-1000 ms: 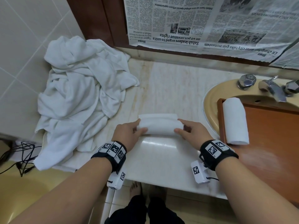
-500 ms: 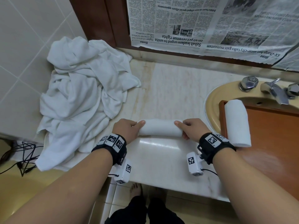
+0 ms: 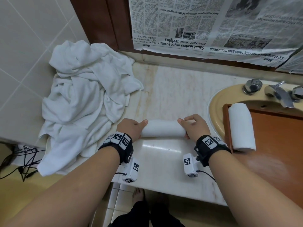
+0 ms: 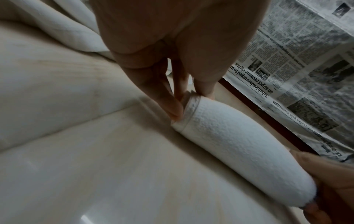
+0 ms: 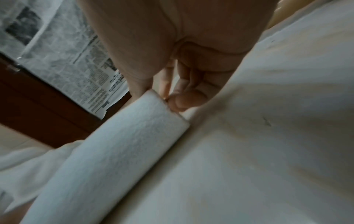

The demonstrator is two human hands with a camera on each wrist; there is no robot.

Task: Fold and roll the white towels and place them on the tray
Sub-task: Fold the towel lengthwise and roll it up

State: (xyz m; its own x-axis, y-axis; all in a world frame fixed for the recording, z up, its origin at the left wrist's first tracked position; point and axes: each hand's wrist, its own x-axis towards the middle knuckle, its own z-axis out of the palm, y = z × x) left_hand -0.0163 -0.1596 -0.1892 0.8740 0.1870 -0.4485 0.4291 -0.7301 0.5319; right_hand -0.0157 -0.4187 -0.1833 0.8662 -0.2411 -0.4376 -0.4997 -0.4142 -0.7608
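Rolled towel (image 3: 163,130) lying on counter (image 3: 164,161), left hand (image 3: 131,128) and right hand (image 3: 194,127) each pinching one end, second roll (image 3: 241,126) on tray (image 3: 278,145)

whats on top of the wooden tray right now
One rolled white towel lies on the wooden tray, along its left edge. The visible remainder of the tray is bare wood; its right part runs out of frame, so anything there is unseen.
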